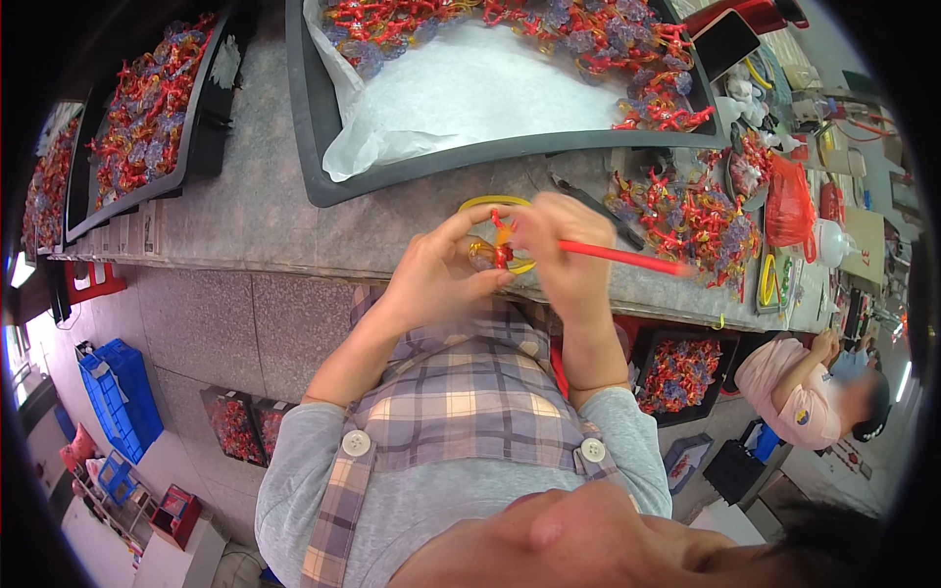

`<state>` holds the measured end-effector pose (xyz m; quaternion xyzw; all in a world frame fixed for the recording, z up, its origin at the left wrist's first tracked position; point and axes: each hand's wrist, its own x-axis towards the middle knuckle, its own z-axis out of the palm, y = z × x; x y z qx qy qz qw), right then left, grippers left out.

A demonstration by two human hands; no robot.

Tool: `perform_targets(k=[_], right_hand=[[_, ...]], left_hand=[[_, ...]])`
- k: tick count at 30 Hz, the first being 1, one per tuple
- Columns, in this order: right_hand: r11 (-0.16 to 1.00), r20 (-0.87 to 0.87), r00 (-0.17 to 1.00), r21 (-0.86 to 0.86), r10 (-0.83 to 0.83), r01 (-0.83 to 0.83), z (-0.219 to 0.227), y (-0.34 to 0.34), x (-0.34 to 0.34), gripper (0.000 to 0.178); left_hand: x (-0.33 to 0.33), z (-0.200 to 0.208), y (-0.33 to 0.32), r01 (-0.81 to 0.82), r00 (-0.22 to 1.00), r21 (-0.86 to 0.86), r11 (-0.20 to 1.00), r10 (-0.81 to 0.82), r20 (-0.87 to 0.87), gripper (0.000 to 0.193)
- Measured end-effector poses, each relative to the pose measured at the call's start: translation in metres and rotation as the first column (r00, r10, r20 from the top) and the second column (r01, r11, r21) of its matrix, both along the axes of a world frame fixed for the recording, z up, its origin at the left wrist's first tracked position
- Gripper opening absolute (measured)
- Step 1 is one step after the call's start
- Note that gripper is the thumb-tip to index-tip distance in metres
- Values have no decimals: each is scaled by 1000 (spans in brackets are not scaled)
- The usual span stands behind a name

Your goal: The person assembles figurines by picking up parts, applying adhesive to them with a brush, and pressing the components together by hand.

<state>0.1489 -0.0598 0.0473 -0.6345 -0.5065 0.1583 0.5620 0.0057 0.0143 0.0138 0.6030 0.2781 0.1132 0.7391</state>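
Observation:
Over the table's near edge, my left hand point(443, 269) is closed, pinching a small red and amber plastic figure point(501, 253) between thumb and fingers. Close beside it, my right hand point(569, 250) grips a thin red-handled tool point(627, 257), its handle sticking out to the right. The fingers hide the working end of that tool, near the figure. Behind both hands lies a yellow ring point(490, 201), partly covered by them. The right hand is slightly blurred.
A black tray point(323, 186) with white lining holds many red and violet figures. More figures point(686, 220) are heaped at right beside a dark slim tool point(622, 218). Another filled tray point(181, 181) stands left. A phone point(725, 44) sits far right; a person point(799, 387) sits at right.

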Motion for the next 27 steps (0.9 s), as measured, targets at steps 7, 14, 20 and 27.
perform_targets(k=[7,14,20,27], right_hand=[[995,-48,998,93,-27,31,-7,-3,-3,24],[947,-76,954,-168,-291,275,-9,-15,17,34],[975,-247,943,-46,-223,219,-13,-30,12,37],[991,104,993,-114,-61,73,-4,-20,-7,23]], left_hand=[[-1,-15,-10,-11,996,-69,998,17,92,59],[-2,1,-5,57,987,-235,970,-20,156,55],[-3,2,-5,114,983,-332,936,-58,174,61],[-3,0,-5,123,990,-163,979,-110,88,61]])
